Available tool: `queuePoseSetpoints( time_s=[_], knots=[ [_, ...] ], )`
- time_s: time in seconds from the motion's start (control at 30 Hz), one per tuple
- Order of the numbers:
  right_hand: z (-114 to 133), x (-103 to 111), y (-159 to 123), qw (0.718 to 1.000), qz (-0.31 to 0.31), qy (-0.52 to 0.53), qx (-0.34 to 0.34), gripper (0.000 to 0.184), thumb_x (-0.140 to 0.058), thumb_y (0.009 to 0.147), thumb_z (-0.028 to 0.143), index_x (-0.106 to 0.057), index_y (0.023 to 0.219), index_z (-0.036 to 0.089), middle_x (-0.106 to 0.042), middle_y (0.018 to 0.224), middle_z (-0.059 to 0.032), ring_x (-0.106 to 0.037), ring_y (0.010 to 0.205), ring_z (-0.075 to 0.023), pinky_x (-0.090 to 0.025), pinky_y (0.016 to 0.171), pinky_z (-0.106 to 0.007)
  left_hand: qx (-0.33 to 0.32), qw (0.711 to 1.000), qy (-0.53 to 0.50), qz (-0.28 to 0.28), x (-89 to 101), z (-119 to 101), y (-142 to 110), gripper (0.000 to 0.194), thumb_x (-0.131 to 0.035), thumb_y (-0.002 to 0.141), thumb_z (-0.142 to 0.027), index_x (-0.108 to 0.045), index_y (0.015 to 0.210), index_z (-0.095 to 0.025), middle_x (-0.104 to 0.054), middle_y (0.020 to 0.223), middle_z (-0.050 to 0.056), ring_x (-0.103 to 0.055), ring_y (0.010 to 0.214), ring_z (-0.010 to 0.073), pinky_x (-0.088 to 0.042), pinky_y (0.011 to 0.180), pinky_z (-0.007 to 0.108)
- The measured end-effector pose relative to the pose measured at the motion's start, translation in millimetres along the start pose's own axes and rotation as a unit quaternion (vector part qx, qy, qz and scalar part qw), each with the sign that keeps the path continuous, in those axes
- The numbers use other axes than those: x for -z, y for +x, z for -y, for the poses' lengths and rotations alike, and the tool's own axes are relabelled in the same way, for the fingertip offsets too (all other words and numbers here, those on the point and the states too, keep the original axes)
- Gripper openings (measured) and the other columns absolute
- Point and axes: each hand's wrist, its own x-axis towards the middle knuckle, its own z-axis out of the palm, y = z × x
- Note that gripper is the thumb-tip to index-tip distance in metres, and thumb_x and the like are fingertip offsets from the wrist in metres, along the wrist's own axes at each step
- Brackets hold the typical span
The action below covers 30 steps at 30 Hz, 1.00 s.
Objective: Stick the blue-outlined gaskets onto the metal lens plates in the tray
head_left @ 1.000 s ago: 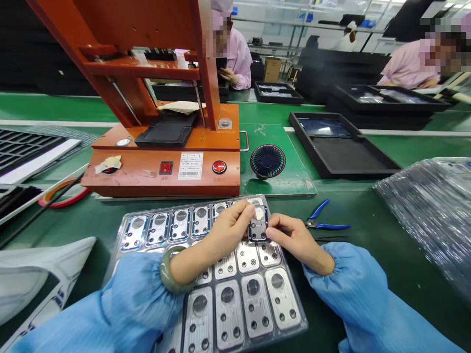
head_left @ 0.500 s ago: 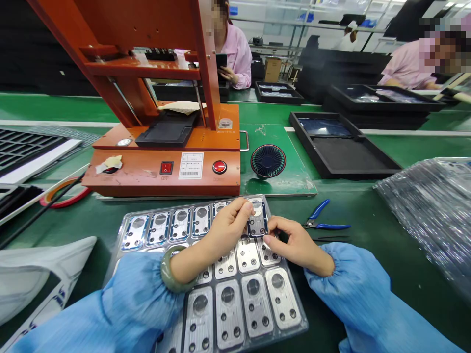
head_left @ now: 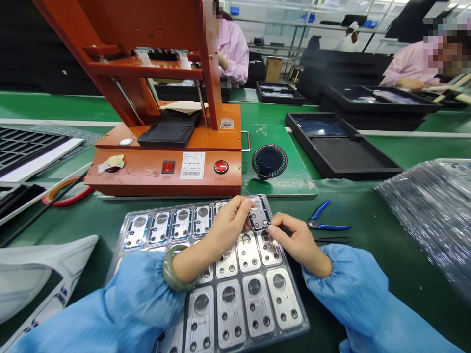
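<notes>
My left hand (head_left: 230, 228) and my right hand (head_left: 300, 245) hold a small metal plate with a dark blue edge (head_left: 259, 214) between their fingertips, above the far right of a clear plastic tray (head_left: 117, 260). The tray holds rows of silver metal plates, some with blue edges, and my left forearm hides several. A green bangle (head_left: 172, 268) circles my left wrist. Blue pliers (head_left: 326, 221) and thin black tweezers (head_left: 331, 239) lie just right of my right hand.
An orange press (head_left: 162, 171) stands beyond the tray, with a round black fan (head_left: 269, 161) to its right. A black tray (head_left: 342, 152) sits further right, above a plastic-wrapped stack (head_left: 427, 211). A white bag (head_left: 37, 279) lies left. Co-workers in pink (head_left: 231, 54) sit behind.
The small blue-edged plate has shifted a little farther from me, with both hands following it. The plates beneath it show more now.
</notes>
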Motion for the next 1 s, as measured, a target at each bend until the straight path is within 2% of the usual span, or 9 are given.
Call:
queuePoseSetpoints(
  time_s=[0.13,0.27,0.43,0.57,0.67,0.8,0.87,1.0],
  knots=[
    [-4.8,-1.1,0.6,0.999,-0.044,0.01,-0.012,0.022,-0.056,0.08,0.032,-0.05,0.062,0.02,-0.047,0.058,0.0029,-0.043,0.055,-0.0121,-0.036,0.053,-0.025,-0.002,0.998,-0.052,0.03,-2.1,3.2,1.4,0.03,-0.044,0.091,-0.042,-0.055,0.099,-0.016,-0.054,0.057,-0.005,-0.052,0.049,0.0097,-0.042,0.048,0.021],
    [-11.3,-0.2,2.9,0.996,-0.078,0.002,-0.033,0.022,-0.055,0.08,0.033,-0.05,0.063,0.02,-0.047,0.059,0.003,-0.042,0.055,-0.0121,-0.035,0.053,-0.025,0.003,0.997,-0.075,0.027,-3.2,6.2,1.1,0.033,-0.045,0.091,-0.043,-0.046,0.111,-0.017,-0.058,0.066,-0.003,-0.055,0.052,0.0091,-0.044,0.05,0.02],
    [-15.6,-0.6,6.0,0.996,-0.072,-0.014,-0.06,0.024,-0.057,0.08,0.035,-0.052,0.062,0.02,-0.045,0.054,0.004,-0.041,0.051,-0.0113,-0.033,0.049,-0.024,0.003,0.996,-0.083,0.013,-2.4,5.9,0.1,0.03,-0.045,0.092,-0.041,-0.046,0.11,-0.018,-0.057,0.065,-0.004,-0.054,0.052,0.0089,-0.044,0.051,0.02],
    [-15.3,-1.2,5.6,0.994,-0.087,-0.038,-0.056,0.031,-0.059,0.082,0.04,-0.05,0.06,0.02,-0.045,0.054,0.0042,-0.041,0.051,-0.0114,-0.033,0.049,-0.024,0.006,0.996,-0.082,0.018,-2.2,5.2,-0.2,0.028,-0.044,0.092,-0.04,-0.05,0.107,-0.017,-0.057,0.065,-0.004,-0.054,0.052,0.0089,-0.043,0.051,0.021],
    [-12.5,-1.1,4.5,0.992,-0.112,-0.057,-0.025,0.026,-0.059,0.084,0.037,-0.052,0.065,0.021,-0.052,0.062,0.0016,-0.048,0.06,-0.0146,-0.04,0.059,-0.027,0.007,0.997,-0.08,0.02,-2.3,4.2,-0.5,0.027,-0.044,0.092,-0.04,-0.051,0.105,-0.017,-0.056,0.063,-0.004,-0.053,0.052,0.0089,-0.043,0.051,0.021],
    [-8.5,-1.5,4.0,0.977,-0.108,-0.138,0.119,0.01,-0.058,0.085,0.024,-0.063,0.077,0.022,-0.067,0.089,-0.0058,-0.057,0.089,-0.0224,-0.043,0.084,-0.039,-0.001,0.996,-0.081,0.027,-2.4,2.9,-0.6,0.025,-0.043,0.092,-0.039,-0.052,0.101,-0.017,-0.054,0.061,-0.005,-0.052,0.051,0.0085,-0.042,0.05,0.02],
    [-7.8,-2.0,4.2,0.965,-0.074,-0.185,0.171,0.011,-0.057,0.086,0.019,-0.066,0.081,0.023,-0.07,0.093,-0.0062,-0.057,0.097,-0.0247,-0.042,0.088,-0.043,-0.005,0.997,-0.079,0.028,-2.4,2.9,-0.7,0.025,-0.044,0.092,-0.039,-0.053,0.1,-0.017,-0.054,0.061,-0.005,-0.051,0.051,0.0086,-0.043,0.051,0.021],
    [-8.7,-2.4,5.0,0.96,-0.036,-0.207,0.183,0.014,-0.056,0.086,0.018,-0.067,0.079,0.024,-0.072,0.087,-0.0046,-0.058,0.099,-0.0263,-0.043,0.087,-0.046,-0.011,0.997,-0.075,0.026,-2.0,4.1,-0.9,0.026,-0.044,0.092,-0.04,-0.054,0.098,-0.017,-0.055,0.061,-0.005,-0.051,0.05,0.0091,-0.042,0.05,0.021]
  ],
)
